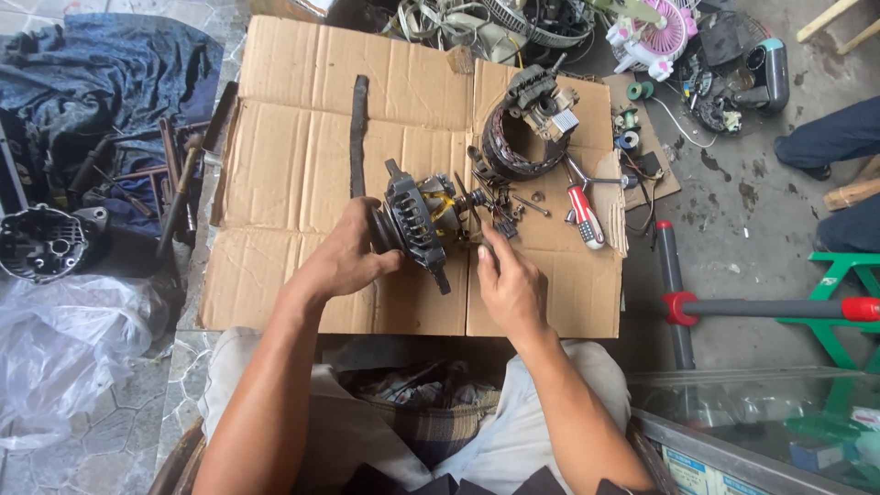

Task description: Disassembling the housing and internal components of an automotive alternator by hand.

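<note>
My left hand (346, 258) grips the pulley end of a dark alternator front housing with its rotor (420, 222), held just above a flattened cardboard sheet (293, 156). My right hand (510, 286) is at the rotor's shaft end, fingers curled beside small loose parts (502, 220); whether it pinches one I cannot tell. Behind them lies a round stator winding with a rear part on top (527, 128). A red-and-white-handled screwdriver (583, 213) lies to the right on the cardboard.
A long black strip (357, 133) lies on the cardboard. Hand tools and a blue cloth (110, 82) are at left, with a dark housing (41, 243) and a plastic bag (64, 348). A red-grey bar (770, 309), a pink fan (660, 32), another person's legs (834, 137) at right.
</note>
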